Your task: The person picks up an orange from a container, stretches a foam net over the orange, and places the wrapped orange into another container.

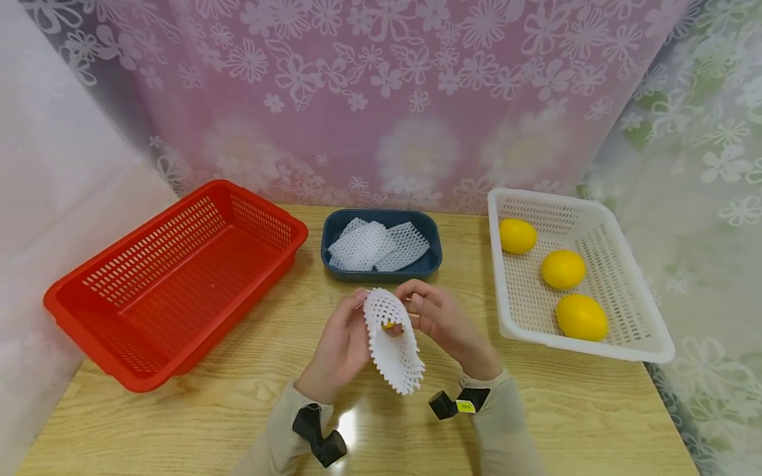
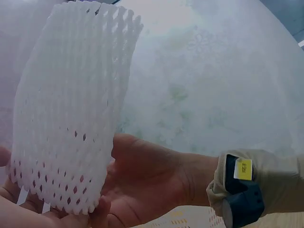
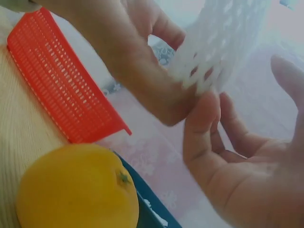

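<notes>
Between both hands stands a white foam net sleeve [image 1: 400,362], its wide mouth gaping toward the head camera. My left hand [image 1: 342,344] holds its left side and far edge, fingers bent around the mesh. At the far right rim, my right hand [image 1: 445,324] pinches the netting between thumb and fingertips, as the right wrist view shows. A yellow-orange fruit [image 3: 76,190] that looks like an orange, with a small green stem end, lies on the table beyond the sleeve. In the head view the sleeve and hands hide most of it; a bit of yellow shows through.
A dark blue tray [image 1: 437,261] with several folded foam sleeves [image 1: 360,246] stands behind the hands. To the left sits a red plastic basket [image 1: 184,277]. On the right a white basket [image 1: 505,291] contains 3 yellow fruits [image 1: 563,270]. Floral curtains [image 1: 387,79] hang around the table.
</notes>
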`<action>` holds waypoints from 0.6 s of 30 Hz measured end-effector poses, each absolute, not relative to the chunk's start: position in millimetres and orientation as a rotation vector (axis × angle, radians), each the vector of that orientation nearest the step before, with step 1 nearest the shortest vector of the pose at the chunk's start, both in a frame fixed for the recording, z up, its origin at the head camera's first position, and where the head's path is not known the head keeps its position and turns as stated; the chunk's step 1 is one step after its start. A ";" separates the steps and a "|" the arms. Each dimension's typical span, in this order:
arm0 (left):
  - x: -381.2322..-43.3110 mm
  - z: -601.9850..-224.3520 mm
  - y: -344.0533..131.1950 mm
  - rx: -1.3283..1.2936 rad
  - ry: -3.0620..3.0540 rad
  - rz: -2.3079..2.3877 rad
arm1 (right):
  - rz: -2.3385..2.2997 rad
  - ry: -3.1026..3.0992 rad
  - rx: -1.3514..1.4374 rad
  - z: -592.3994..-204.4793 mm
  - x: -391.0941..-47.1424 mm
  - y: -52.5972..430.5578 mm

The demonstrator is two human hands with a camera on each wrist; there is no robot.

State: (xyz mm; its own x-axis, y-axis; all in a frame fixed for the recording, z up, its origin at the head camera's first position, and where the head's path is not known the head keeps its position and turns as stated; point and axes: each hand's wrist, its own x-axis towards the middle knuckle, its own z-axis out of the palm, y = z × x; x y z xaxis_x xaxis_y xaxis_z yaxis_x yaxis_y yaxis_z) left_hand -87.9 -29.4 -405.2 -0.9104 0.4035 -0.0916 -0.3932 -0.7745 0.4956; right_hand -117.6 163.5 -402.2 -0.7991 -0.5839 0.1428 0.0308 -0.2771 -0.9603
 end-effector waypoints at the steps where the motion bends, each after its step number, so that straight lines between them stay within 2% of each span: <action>1: -87.1 -405.2 -29.2 0.049 0.736 2.620 | -2.095 1.601 -0.667 -401.6 -116.1 162.4; 10: -83.7 -409.6 -31.2 0.118 0.869 2.621 | -2.138 1.540 -0.679 -410.4 -107.8 157.8; 18: -83.3 -412.9 -30.4 0.095 0.691 2.616 | -2.386 1.031 -0.593 -413.1 -101.9 156.4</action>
State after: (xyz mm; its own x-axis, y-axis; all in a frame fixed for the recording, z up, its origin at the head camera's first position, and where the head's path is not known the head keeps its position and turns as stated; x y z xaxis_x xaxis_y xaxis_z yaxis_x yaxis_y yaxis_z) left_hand -83.3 -30.4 -412.9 -0.9047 0.4239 -0.0430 -0.3899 -0.7829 0.4848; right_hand -101.9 156.4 -413.1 -0.7954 -0.5724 0.1990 0.2473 -0.6064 -0.7557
